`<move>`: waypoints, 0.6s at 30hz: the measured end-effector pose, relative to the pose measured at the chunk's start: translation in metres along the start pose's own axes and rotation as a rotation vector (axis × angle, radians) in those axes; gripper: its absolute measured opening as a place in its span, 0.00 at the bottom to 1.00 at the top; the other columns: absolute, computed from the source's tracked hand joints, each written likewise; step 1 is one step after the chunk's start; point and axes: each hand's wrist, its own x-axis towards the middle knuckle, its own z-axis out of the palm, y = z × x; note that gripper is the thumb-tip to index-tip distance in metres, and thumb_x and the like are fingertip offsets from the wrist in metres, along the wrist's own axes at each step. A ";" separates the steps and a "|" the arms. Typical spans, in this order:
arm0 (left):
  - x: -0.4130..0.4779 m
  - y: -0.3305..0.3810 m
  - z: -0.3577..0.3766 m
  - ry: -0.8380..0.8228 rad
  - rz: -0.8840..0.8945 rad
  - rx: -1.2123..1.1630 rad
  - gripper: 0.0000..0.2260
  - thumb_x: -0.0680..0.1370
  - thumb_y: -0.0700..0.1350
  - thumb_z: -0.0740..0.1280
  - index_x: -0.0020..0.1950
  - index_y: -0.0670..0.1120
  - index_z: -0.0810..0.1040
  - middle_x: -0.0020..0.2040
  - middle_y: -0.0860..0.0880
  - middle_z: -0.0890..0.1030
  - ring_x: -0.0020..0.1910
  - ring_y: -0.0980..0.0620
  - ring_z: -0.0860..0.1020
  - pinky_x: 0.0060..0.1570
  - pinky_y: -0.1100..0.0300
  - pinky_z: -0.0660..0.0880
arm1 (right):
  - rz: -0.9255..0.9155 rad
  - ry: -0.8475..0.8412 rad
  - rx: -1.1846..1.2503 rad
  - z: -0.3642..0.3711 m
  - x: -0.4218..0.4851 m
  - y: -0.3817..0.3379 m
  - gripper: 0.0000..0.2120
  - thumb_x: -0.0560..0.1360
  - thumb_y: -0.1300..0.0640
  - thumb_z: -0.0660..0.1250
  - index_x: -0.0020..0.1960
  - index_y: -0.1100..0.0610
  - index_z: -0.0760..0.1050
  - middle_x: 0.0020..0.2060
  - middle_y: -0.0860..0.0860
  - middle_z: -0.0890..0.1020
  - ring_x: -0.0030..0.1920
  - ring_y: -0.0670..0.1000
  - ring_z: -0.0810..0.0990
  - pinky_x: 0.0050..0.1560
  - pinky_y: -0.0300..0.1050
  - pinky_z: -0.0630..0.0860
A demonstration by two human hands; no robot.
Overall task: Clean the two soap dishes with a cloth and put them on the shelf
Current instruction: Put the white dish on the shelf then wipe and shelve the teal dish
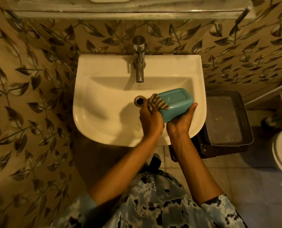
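Over the sink (104, 89): my right hand (180, 122) cups the soap dish (174, 104), left hand (151, 119) grips cloth (156, 102) against it.

no readable text anywhere; small dark mark on the sink (104, 69) below the tap (139, 63), too small to read.

The soap dish (174, 102) is plain teal blue. The cloth (158, 102) on it has dark and pale stripes. The sink (104, 96) is cream white, the tap (139, 60) shiny silver. The wall tiles (30, 79) are beige with dark leaves. The basket (245, 116) at right is dark brown. The near shirt (153, 203) is pale blue with dark blotches.
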 end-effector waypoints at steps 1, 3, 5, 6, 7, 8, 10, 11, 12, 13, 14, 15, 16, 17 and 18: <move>-0.021 -0.007 0.003 0.003 0.120 0.006 0.16 0.80 0.41 0.58 0.67 0.48 0.71 0.63 0.47 0.77 0.61 0.51 0.76 0.60 0.55 0.76 | 0.010 0.027 -0.013 0.004 0.002 -0.001 0.31 0.77 0.36 0.56 0.68 0.59 0.72 0.63 0.62 0.78 0.63 0.61 0.77 0.67 0.59 0.71; -0.035 -0.010 0.007 0.044 0.233 0.005 0.19 0.80 0.40 0.58 0.70 0.50 0.69 0.66 0.48 0.75 0.63 0.53 0.74 0.61 0.58 0.75 | 0.025 0.068 -0.025 0.008 0.003 -0.003 0.32 0.76 0.35 0.57 0.65 0.60 0.74 0.61 0.62 0.79 0.60 0.61 0.79 0.65 0.58 0.74; -0.012 -0.002 0.007 0.069 0.099 -0.079 0.16 0.79 0.39 0.58 0.66 0.45 0.73 0.62 0.44 0.78 0.60 0.48 0.77 0.59 0.54 0.77 | -0.006 0.107 -0.039 0.010 0.001 -0.005 0.29 0.77 0.35 0.57 0.60 0.58 0.77 0.55 0.60 0.82 0.55 0.60 0.82 0.59 0.57 0.78; 0.004 0.004 0.004 0.093 -0.014 -0.135 0.13 0.80 0.41 0.60 0.63 0.43 0.75 0.59 0.43 0.80 0.57 0.46 0.79 0.58 0.51 0.77 | -0.029 0.133 -0.055 0.010 -0.001 -0.005 0.26 0.76 0.35 0.57 0.55 0.56 0.79 0.50 0.58 0.84 0.51 0.58 0.83 0.55 0.56 0.80; 0.019 0.010 -0.001 0.118 -0.097 -0.178 0.11 0.80 0.44 0.62 0.60 0.41 0.76 0.56 0.42 0.81 0.55 0.44 0.80 0.57 0.49 0.78 | -0.045 0.161 -0.074 0.009 -0.003 -0.005 0.25 0.76 0.35 0.58 0.51 0.55 0.80 0.46 0.56 0.85 0.47 0.57 0.84 0.52 0.55 0.81; 0.029 0.014 -0.005 0.114 -0.133 -0.173 0.12 0.80 0.47 0.63 0.57 0.40 0.77 0.54 0.42 0.82 0.53 0.44 0.80 0.56 0.48 0.78 | -0.054 0.184 -0.089 0.009 -0.004 -0.006 0.24 0.76 0.35 0.59 0.48 0.54 0.80 0.42 0.55 0.86 0.45 0.57 0.85 0.50 0.55 0.82; 0.024 0.010 -0.007 0.074 -0.048 -0.053 0.12 0.80 0.48 0.62 0.57 0.41 0.77 0.54 0.42 0.81 0.52 0.47 0.80 0.55 0.49 0.78 | -0.060 0.207 -0.092 0.007 -0.003 -0.008 0.23 0.76 0.36 0.59 0.47 0.54 0.81 0.41 0.54 0.86 0.44 0.57 0.85 0.49 0.55 0.82; 0.010 0.004 -0.005 0.053 0.050 0.011 0.12 0.81 0.45 0.60 0.60 0.42 0.76 0.57 0.43 0.80 0.54 0.50 0.78 0.56 0.52 0.77 | -0.049 0.204 -0.095 0.007 -0.001 -0.009 0.24 0.76 0.36 0.58 0.50 0.55 0.80 0.43 0.55 0.86 0.46 0.57 0.85 0.50 0.55 0.82; -0.007 -0.003 -0.003 0.018 0.150 0.052 0.13 0.81 0.43 0.59 0.65 0.43 0.73 0.61 0.44 0.78 0.57 0.52 0.77 0.58 0.56 0.76 | -0.031 0.199 -0.098 0.007 0.001 -0.011 0.25 0.76 0.36 0.58 0.53 0.55 0.80 0.47 0.56 0.85 0.47 0.57 0.85 0.51 0.54 0.82; -0.023 -0.011 -0.001 -0.023 0.226 0.051 0.16 0.81 0.41 0.58 0.68 0.44 0.71 0.63 0.45 0.77 0.60 0.53 0.76 0.59 0.58 0.75 | -0.017 0.197 -0.099 0.006 0.001 -0.012 0.26 0.76 0.36 0.57 0.56 0.56 0.79 0.49 0.57 0.85 0.49 0.58 0.84 0.51 0.54 0.82; -0.032 -0.015 -0.002 -0.034 0.277 0.034 0.17 0.81 0.40 0.58 0.69 0.45 0.69 0.64 0.45 0.76 0.62 0.53 0.75 0.60 0.60 0.74 | -0.013 0.193 -0.099 0.005 0.001 -0.013 0.26 0.77 0.36 0.56 0.58 0.56 0.78 0.50 0.58 0.84 0.48 0.58 0.84 0.50 0.53 0.82; -0.028 -0.014 -0.002 -0.008 0.293 0.015 0.16 0.80 0.40 0.58 0.68 0.44 0.70 0.63 0.45 0.77 0.61 0.52 0.76 0.60 0.60 0.74 | -0.014 0.181 -0.095 0.004 0.000 -0.012 0.26 0.77 0.36 0.56 0.58 0.56 0.78 0.48 0.58 0.84 0.47 0.58 0.84 0.49 0.52 0.82; -0.014 -0.008 -0.001 0.018 0.246 0.008 0.14 0.80 0.40 0.59 0.66 0.42 0.72 0.61 0.43 0.78 0.59 0.50 0.77 0.59 0.58 0.75 | -0.017 0.162 -0.087 0.002 -0.001 -0.011 0.26 0.77 0.37 0.55 0.56 0.55 0.79 0.46 0.56 0.85 0.45 0.57 0.84 0.47 0.51 0.82; 0.006 0.000 -0.002 0.024 0.140 -0.002 0.12 0.80 0.41 0.59 0.62 0.41 0.75 0.59 0.42 0.79 0.57 0.48 0.78 0.58 0.55 0.76 | -0.026 0.144 -0.092 -0.001 -0.001 -0.010 0.24 0.77 0.37 0.55 0.53 0.54 0.80 0.42 0.55 0.85 0.42 0.56 0.85 0.44 0.50 0.82; 0.025 0.008 -0.005 -0.015 0.018 -0.018 0.10 0.81 0.41 0.60 0.59 0.41 0.77 0.58 0.41 0.80 0.56 0.46 0.79 0.56 0.53 0.77 | -0.038 0.135 -0.112 -0.004 0.000 -0.010 0.23 0.77 0.38 0.55 0.49 0.53 0.81 0.38 0.53 0.86 0.39 0.54 0.85 0.40 0.49 0.82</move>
